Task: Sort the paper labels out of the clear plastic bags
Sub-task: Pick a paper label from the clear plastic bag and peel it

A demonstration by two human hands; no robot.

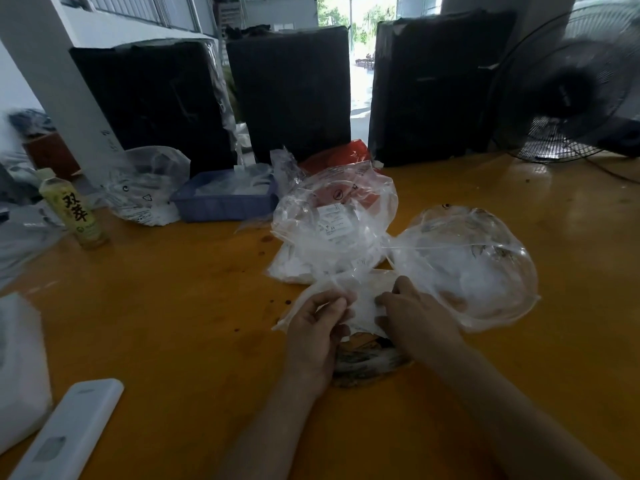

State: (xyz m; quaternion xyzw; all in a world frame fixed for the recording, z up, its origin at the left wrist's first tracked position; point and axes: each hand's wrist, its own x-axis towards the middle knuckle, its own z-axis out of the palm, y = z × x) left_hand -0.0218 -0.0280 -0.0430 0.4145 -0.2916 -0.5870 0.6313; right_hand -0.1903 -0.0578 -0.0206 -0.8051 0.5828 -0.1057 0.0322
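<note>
Near centre of the orange tabletop [173,306], a clear plastic bag [363,306] held flat, long axis running left to right, slightly tilted up toward the far right. Pinched at its left part by the left hand [317,327], thumb and curled fingers [334,301] closed on the film. Gripped on the right part by the right hand [415,317], fingers [388,299] bent down onto the plastic, thumb tucked beneath. Pale paper visible inside between the two hands; whether a label, cannot tell. Beneath the wrists, a dark patterned packet [367,362] lying crosswise.

Just beyond, a puffed pile of clear bags [332,230], thin, glossy, crinkled, with a white printed label [332,220] facing up inside. To the right, a rounded, ballooned clear bag [467,265], touching the held one. Behind the pile, something red [346,157].

Farther left: a blue plastic tray [225,199], another crumpled clear bag [145,185], a yellow-green drink bottle [74,209] standing upright. At the near left edge, a white flat bar-shaped device [69,431] and white foam [20,368]. Along the back, three dark wrapped blocks [294,88] upright; at far right, a black fan [568,88].
</note>
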